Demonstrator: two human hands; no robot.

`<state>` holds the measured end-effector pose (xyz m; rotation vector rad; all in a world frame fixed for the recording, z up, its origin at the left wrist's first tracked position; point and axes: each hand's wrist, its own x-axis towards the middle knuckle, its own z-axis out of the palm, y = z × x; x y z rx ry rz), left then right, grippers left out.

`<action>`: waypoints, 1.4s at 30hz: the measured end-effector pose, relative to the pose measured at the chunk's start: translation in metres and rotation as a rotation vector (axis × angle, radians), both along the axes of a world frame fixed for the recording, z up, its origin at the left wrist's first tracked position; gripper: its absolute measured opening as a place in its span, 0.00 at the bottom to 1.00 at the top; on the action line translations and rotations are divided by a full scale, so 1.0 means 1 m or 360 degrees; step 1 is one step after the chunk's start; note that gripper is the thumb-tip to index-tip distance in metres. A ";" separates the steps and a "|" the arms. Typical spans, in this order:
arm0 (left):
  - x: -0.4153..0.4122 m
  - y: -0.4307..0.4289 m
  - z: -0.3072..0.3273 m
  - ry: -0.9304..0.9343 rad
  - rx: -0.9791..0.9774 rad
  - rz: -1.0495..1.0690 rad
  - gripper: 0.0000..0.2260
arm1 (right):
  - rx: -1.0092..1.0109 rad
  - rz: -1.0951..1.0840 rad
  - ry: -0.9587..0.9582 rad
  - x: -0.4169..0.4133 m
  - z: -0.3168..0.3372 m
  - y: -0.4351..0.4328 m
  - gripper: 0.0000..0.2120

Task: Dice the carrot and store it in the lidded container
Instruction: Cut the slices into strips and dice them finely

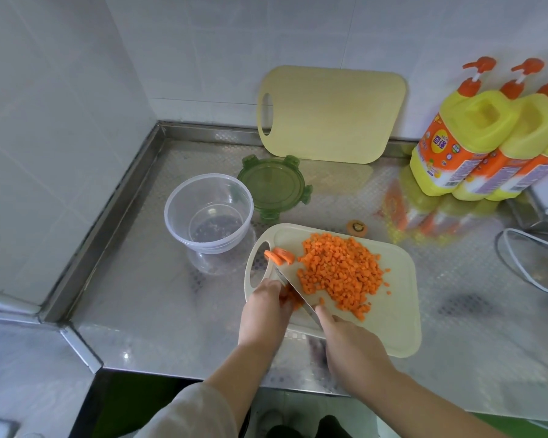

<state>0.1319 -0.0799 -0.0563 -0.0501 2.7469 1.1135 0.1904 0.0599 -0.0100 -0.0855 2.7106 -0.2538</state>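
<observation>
A heap of diced carrot [340, 273] lies on the cream cutting board [396, 311]. A few carrot slices [279, 256] sit near the board's handle hole. My left hand [264, 311] holds down carrot strips [293, 300] at the board's left edge, fingers curled over them. My right hand [350, 339] grips the knife [290, 287], whose blade runs diagonally from the slices down to my hand, right beside my left fingers. The clear round container [209, 213] stands open left of the board. Its green lid [274, 186] lies flat behind it.
A second, yellow cutting board [329, 115] leans on the tiled back wall. The carrot's cut top [357, 227] lies behind the cream board. Yellow detergent bottles [475, 137] stand at the right, with a white cable [519, 263] on the steel counter [159, 295].
</observation>
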 end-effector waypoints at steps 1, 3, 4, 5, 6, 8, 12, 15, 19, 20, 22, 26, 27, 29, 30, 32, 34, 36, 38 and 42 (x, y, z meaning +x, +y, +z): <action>0.000 0.000 0.000 0.0011 0.0007 -0.0013 0.07 | 0.0008 0.0003 0.0009 0.000 0.000 0.000 0.26; 0.000 0.000 0.001 0.0022 0.0021 -0.0024 0.08 | -0.0009 -0.0002 0.0027 0.000 0.000 -0.001 0.25; 0.001 0.000 0.002 0.0024 0.0024 -0.0021 0.08 | -0.0035 -0.0010 0.0023 -0.001 0.000 -0.001 0.24; 0.001 0.000 0.002 0.0027 0.0024 -0.0016 0.08 | -0.0076 -0.0025 0.0006 -0.002 0.002 0.000 0.22; 0.002 0.000 0.003 0.0035 0.0020 -0.0011 0.08 | -0.0134 -0.0054 -0.0030 -0.004 0.003 0.003 0.19; 0.002 0.000 0.004 0.0048 0.0005 -0.0021 0.07 | -0.0253 -0.0121 -0.0086 -0.008 0.008 0.010 0.14; 0.001 -0.001 0.005 -0.0033 0.0024 -0.0021 0.03 | -0.0321 -0.0183 -0.0043 -0.010 0.020 0.016 0.23; -0.001 -0.005 0.007 -0.0083 0.0098 0.0025 0.04 | -0.0335 -0.0146 0.0033 -0.004 0.027 0.013 0.29; 0.000 -0.015 0.007 -0.0011 0.0047 0.0006 0.05 | -0.0272 -0.0022 0.0086 0.003 0.033 0.004 0.32; 0.000 -0.016 0.007 0.0006 0.0031 -0.0003 0.04 | -0.0239 -0.0003 0.0094 0.004 0.033 0.002 0.33; 0.001 -0.016 0.006 0.0025 -0.0008 -0.0020 0.02 | -0.0189 0.0009 0.0076 0.005 0.032 -0.002 0.33; 0.000 -0.012 0.004 0.0009 -0.0050 -0.0050 0.03 | -0.0160 0.0003 0.0015 0.004 0.028 -0.004 0.33; 0.000 -0.011 0.004 0.0005 -0.0058 -0.0057 0.03 | -0.0146 0.0001 0.0014 0.003 0.027 -0.005 0.33; -0.001 -0.012 0.002 0.0012 -0.0099 -0.0084 0.04 | -0.0099 0.0004 0.0003 0.003 0.025 -0.006 0.33; -0.002 -0.011 0.002 0.0016 -0.0120 -0.0096 0.04 | -0.0070 0.0007 -0.0008 0.002 0.023 -0.006 0.33; -0.003 -0.010 0.003 0.0017 -0.0133 -0.0096 0.05 | -0.0029 0.0015 -0.0025 0.003 0.020 -0.007 0.32; -0.003 -0.010 0.004 0.0009 -0.0126 -0.0089 0.05 | -0.0014 0.0004 -0.0024 0.001 0.014 -0.006 0.30; -0.003 -0.010 0.004 -0.0013 -0.0139 -0.0088 0.06 | 0.0024 0.0014 0.0002 0.000 0.010 -0.006 0.29; -0.003 -0.010 0.005 -0.0017 -0.0130 -0.0089 0.07 | 0.0035 0.0026 0.0005 -0.001 0.007 -0.008 0.27; -0.004 -0.011 0.007 0.0007 -0.0142 -0.0109 0.07 | -0.0040 0.0007 0.0056 -0.002 0.004 -0.008 0.25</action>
